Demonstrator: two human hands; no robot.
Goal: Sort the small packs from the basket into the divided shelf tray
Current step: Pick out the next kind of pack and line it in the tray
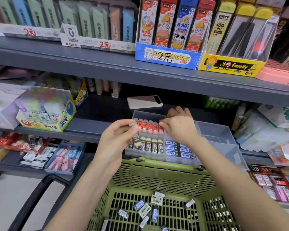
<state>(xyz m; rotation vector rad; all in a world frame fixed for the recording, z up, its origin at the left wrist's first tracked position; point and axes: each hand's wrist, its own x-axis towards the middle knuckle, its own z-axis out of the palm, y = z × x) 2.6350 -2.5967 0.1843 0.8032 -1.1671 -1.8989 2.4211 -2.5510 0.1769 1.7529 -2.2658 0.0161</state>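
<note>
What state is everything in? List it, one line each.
left hand: holds brown pack
right hand: fingertips at red packs, grip unclear
tray: partly filled, right compartments empty
basket: holds scattered loose packs
phone: lying flat, back up

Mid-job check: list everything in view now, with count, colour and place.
tray: one, clear grey, lower shelf
red packs: about six, red, tray's rear left compartment
brown packs: about six, brown, tray's front left compartment
blue packs: several, blue, compartment right of the brown packs
basket: one, green, below the tray
loose packs: about ten, grey and cream, basket floor
phone: one, pale, behind tray
glue box: one, multicoloured, left of tray
left hand: one, grips the held pack, brown, above the tray
right hand: one, fingertips at red row's right end
</note>
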